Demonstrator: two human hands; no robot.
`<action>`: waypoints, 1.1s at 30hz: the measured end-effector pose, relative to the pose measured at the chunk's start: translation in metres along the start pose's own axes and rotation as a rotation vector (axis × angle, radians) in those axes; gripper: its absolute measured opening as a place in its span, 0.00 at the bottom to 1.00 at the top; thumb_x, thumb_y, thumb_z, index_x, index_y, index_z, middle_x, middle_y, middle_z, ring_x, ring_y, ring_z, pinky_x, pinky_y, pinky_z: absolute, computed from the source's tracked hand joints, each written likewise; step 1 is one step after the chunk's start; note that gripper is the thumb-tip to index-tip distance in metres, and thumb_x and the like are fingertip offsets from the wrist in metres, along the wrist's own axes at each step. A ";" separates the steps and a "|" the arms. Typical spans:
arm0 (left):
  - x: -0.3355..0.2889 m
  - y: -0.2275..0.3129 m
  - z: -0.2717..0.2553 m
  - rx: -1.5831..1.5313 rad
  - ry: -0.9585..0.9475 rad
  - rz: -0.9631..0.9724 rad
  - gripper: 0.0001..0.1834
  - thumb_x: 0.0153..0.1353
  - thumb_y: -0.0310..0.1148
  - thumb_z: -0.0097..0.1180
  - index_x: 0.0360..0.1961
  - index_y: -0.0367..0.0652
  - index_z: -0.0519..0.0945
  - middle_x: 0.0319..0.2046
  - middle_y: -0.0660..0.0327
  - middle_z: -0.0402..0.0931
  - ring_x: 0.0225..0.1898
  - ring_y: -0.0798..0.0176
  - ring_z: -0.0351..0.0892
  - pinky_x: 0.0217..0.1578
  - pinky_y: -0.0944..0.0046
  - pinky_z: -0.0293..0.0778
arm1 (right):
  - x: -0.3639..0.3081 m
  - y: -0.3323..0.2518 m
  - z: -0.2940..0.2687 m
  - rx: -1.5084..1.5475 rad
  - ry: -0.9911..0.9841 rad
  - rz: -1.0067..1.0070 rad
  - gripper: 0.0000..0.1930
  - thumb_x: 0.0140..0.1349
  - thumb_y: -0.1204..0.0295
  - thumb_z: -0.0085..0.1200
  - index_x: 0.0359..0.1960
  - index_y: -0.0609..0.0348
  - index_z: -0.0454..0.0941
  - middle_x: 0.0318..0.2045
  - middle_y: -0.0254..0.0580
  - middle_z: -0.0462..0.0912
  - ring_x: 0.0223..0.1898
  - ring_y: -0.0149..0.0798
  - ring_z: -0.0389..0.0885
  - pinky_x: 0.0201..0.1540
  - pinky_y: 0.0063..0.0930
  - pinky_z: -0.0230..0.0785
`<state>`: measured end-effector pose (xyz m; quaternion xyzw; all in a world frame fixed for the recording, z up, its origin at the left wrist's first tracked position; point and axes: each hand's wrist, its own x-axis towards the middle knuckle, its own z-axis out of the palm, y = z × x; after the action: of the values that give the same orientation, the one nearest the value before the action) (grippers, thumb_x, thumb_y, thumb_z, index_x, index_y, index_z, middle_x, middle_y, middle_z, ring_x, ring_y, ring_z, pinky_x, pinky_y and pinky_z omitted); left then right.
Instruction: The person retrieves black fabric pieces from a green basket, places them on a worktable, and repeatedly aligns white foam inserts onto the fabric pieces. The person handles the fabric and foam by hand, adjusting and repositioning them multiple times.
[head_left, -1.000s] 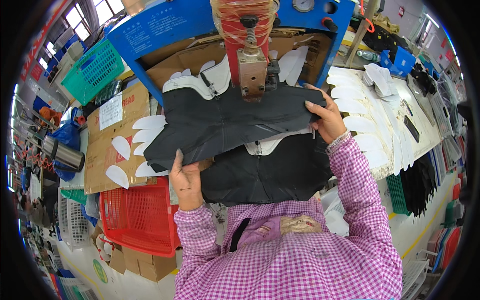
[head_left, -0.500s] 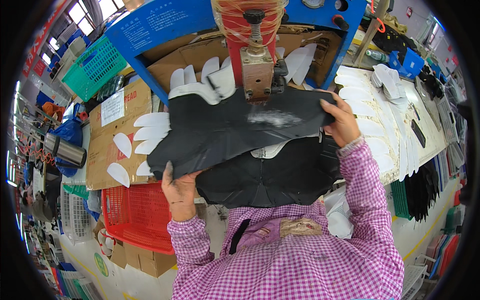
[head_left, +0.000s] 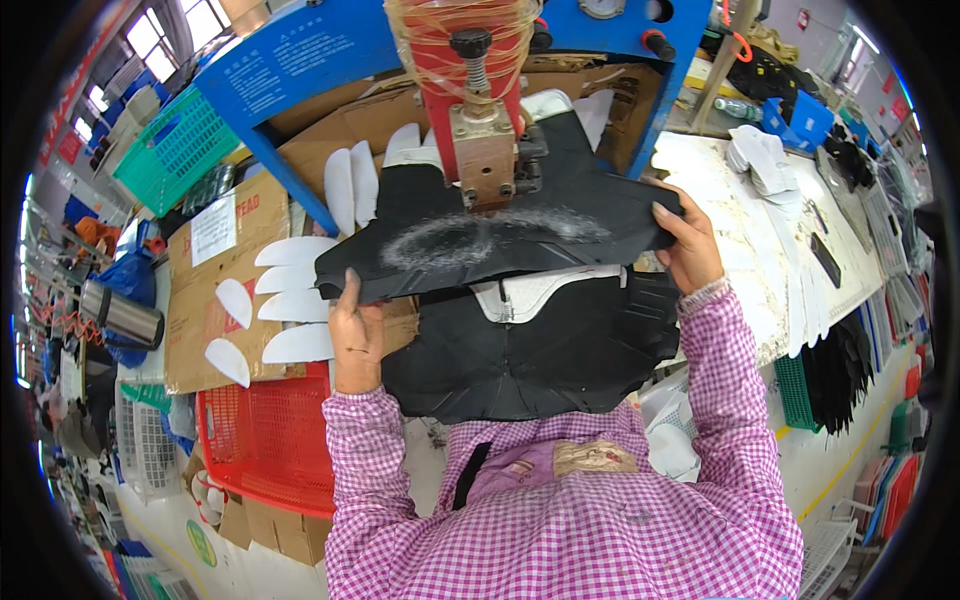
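Observation:
A black cut sheet with a notched outline, like a shoe upper piece [head_left: 560, 255], is stretched between my hands beneath the press's metal head [head_left: 484, 160]. White powdery smears cover its middle. My left hand [head_left: 357, 335] pinches its left end, thumb on top and fingers underneath. At the right end, my right hand [head_left: 692, 245] grips the edge the same way. Closer to my body lies a second black upper piece [head_left: 510, 350] with a white curved lining panel [head_left: 520, 295] along its far edge. Whether the head touches the sheet I cannot tell.
White half-moon pieces [head_left: 300, 305] lie left of the sheet, some on a cardboard box [head_left: 185, 350]. The press's blue frame [head_left: 300, 65] surrounds the work at the back. A red basket [head_left: 265, 440] stands low left. Stacked white pieces [head_left: 760, 160] lie on the right table.
The held upper piece has turned more level as my left hand rose away from my body. More white smear shows, and more of the white panel on the piece below is uncovered.

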<state>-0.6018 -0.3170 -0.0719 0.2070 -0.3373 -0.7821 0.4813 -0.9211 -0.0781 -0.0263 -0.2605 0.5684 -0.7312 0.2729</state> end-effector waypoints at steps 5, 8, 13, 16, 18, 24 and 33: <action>0.000 -0.028 0.016 0.283 -0.042 0.095 0.18 0.65 0.30 0.52 0.54 0.32 0.70 0.50 0.60 0.73 0.49 0.66 0.73 0.54 0.67 0.66 | 0.010 -0.016 -0.017 0.003 0.118 -0.068 0.18 0.62 0.74 0.50 0.55 0.61 0.71 0.37 0.38 0.81 0.26 0.20 0.79 0.12 0.08 0.53; -0.003 -0.061 0.037 0.232 -0.169 0.030 0.16 0.64 0.29 0.53 0.51 0.32 0.73 0.47 0.61 0.74 0.47 0.68 0.71 0.54 0.68 0.64 | -0.008 -0.038 -0.045 0.017 0.269 -0.100 0.18 0.62 0.75 0.49 0.55 0.63 0.70 0.42 0.44 0.81 0.35 0.28 0.82 0.22 0.13 0.66; -0.026 -0.006 0.005 0.209 -0.030 0.103 0.21 0.67 0.31 0.48 0.58 0.31 0.65 0.54 0.54 0.70 0.54 0.57 0.71 0.60 0.58 0.63 | -0.017 -0.010 -0.014 0.173 -0.013 -0.059 0.18 0.61 0.76 0.50 0.54 0.65 0.70 0.44 0.47 0.79 0.39 0.32 0.82 0.35 0.22 0.78; -0.035 0.016 -0.009 0.213 0.032 0.152 0.22 0.67 0.31 0.49 0.58 0.30 0.65 0.54 0.53 0.70 0.56 0.58 0.69 0.59 0.58 0.63 | -0.010 0.007 0.008 0.109 -0.028 0.045 0.18 0.61 0.75 0.51 0.54 0.63 0.71 0.37 0.39 0.81 0.26 0.21 0.77 0.16 0.10 0.59; -0.032 0.001 -0.004 0.309 0.036 0.105 0.22 0.66 0.31 0.50 0.58 0.31 0.65 0.55 0.55 0.69 0.55 0.59 0.70 0.59 0.60 0.62 | -0.004 0.001 0.001 0.079 0.044 0.047 0.19 0.62 0.75 0.50 0.55 0.61 0.70 0.36 0.37 0.81 0.23 0.20 0.76 0.13 0.10 0.55; -0.005 -0.041 0.002 0.161 -0.011 0.054 0.22 0.65 0.29 0.52 0.57 0.32 0.66 0.53 0.57 0.70 0.53 0.63 0.70 0.58 0.65 0.63 | -0.010 -0.007 -0.024 0.062 0.124 0.019 0.18 0.62 0.75 0.49 0.55 0.61 0.70 0.39 0.42 0.81 0.28 0.23 0.81 0.12 0.11 0.56; 0.002 0.060 -0.068 0.111 0.106 0.156 0.22 0.66 0.28 0.48 0.61 0.36 0.63 0.58 0.53 0.67 0.59 0.56 0.68 0.61 0.53 0.63 | 0.030 0.016 0.081 0.189 -0.245 0.105 0.16 0.62 0.74 0.53 0.52 0.59 0.73 0.33 0.35 0.80 0.21 0.20 0.75 0.13 0.11 0.58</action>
<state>-0.5220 -0.3596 -0.0754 0.2476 -0.3692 -0.7105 0.5455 -0.8846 -0.1584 -0.0218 -0.2909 0.4724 -0.7288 0.4014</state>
